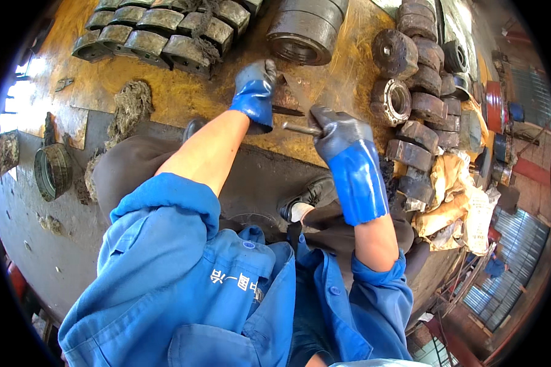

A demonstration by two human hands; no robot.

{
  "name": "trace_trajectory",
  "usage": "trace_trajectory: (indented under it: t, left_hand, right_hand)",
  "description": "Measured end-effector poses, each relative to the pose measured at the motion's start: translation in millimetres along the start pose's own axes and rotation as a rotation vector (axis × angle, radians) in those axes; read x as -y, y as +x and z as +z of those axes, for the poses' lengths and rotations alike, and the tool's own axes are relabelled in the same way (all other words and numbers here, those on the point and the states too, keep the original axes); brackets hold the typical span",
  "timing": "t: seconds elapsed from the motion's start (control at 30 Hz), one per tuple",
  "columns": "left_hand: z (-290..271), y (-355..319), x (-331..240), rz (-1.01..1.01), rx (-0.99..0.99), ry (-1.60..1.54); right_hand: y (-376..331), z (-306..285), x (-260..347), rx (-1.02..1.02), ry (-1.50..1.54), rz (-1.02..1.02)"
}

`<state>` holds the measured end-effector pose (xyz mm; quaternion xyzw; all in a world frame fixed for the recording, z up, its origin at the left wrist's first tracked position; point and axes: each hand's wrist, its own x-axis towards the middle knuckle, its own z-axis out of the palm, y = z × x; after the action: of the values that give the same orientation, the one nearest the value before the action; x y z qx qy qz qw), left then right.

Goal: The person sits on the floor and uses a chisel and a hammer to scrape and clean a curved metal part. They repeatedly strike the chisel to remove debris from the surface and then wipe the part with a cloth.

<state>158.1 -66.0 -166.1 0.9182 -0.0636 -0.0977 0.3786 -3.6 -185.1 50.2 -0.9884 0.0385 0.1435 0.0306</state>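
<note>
Your gloved left hand (255, 85) presses a rusty metal block (286, 98) onto the yellow surface (165, 92), fingers seemingly clamped over its edge. At four o'clock of it, your right hand (337, 131) clenches a steel rod (300, 128). Crumpled tan sacking (450, 196) lies at three o'clock, below stacked rusty castings (422, 92).

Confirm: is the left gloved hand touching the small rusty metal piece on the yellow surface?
Touching. The head view shows the left hand pressed down on the rusty metal piece, fingers over its near edge with no gap. The right hand grips a metal rod beside it.
</note>
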Motion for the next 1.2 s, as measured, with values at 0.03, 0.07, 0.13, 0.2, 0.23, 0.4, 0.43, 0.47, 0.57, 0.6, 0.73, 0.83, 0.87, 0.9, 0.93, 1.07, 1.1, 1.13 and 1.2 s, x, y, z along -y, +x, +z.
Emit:
trace_trajectory:
  t: [0.03,0.07,0.13,0.2,0.23,0.4,0.43,0.47,0.57,0.6,0.73,0.83,0.87,0.9,0.93,1.07,1.1,1.13,1.2]
  left_hand:
    - [1.3,-2.3,3.5,0.018,-0.009,-0.004]
    - [3.2,-2.8,10.5,-0.013,-0.048,-0.081]
    - [7.6,-2.3,21.5,-0.07,-0.132,-0.237]
    - [6.4,-3.3,21.3,-0.113,-0.205,-0.279]
    - [3.7,-3.8,16.9,-0.128,-0.23,-0.236]
    - [-2.9,-9.0,7.4,-0.277,-0.241,-0.213]
    - [0.3,-6.1,5.8,-0.336,-0.175,-0.109]
    - [0.9,-3.9,13.5,-0.309,-0.196,-0.115]
    - [4.5,-6.1,6.6,-0.324,-0.189,-0.13]
    - [-1.5,-15.2,-3.4,-0.306,-0.145,-0.208]
    - [-1.1,-3.6,34.7,-0.187,-0.222,-0.225]
    - [9.7,-1.1,43.0,-0.092,-0.144,-0.205]
    - [0.3,1.3,47.5,-0.112,-0.156,-0.169]
    - [9.7,-2.6,35.0,-0.1,-0.104,-0.16]
    - [7.6,0.8,34.0,-0.104,-0.102,-0.14]
    - [17.6,-4.1,43.1,-0.105,-0.079,-0.09]
    - [23.3,-1.3,44.3,-0.054,-0.141,-0.05]
    - [26.4,-2.8,40.7,-0.029,-0.155,-0.033]
    - [29.2,-5.2,37.0,0.02,-0.184,0.002]
  right_hand:
    - [-1.5,-5.1,1.7,-0.022,-0.027,0.043]
    - [-2.7,-35.1,15.6,0.051,-0.023,0.076]
    - [-13.7,-38.2,16.8,0.188,0.157,0.198]
    - [-12.2,-33.4,23.3,0.143,0.09,0.073]
    - [-13.4,-27.9,25.7,0.122,0.065,0.019]
    - [-1.5,-32.3,21.9,0.083,-0.05,-0.048]
    - [0.1,-30.2,19.9,0.073,-0.038,-0.066]
    - [4.9,-27.6,20.9,0.062,-0.029,-0.096]
    - [-0.3,-14.3,14.8,0.047,-0.002,-0.127]
    - [-7.2,-13.0,9.1,0.039,-0.022,-0.093]
    - [-0.4,-47.0,21.3,0.103,-0.079,-0.028]
    - [-22.5,-57.9,26.8,0.113,-0.064,0.033]
    - [-13.4,-39.3,24.0,0.071,-0.065,-0.013]
    - [-8.8,-16.5,16.3,0.047,-0.076,0.014]
    - [-1.0,-5.2,14.9,0.003,-0.087,-0.009]
    - [-24.8,-31.1,5.7,0.063,-0.092,0.005]
    - [-29.3,-40.0,19.2,0.133,-0.13,0.058]
    - [-34.8,-48.8,30.3,0.199,-0.171,0.115]
    - [-40.8,-30.4,19.8,0.186,-0.113,0.065]
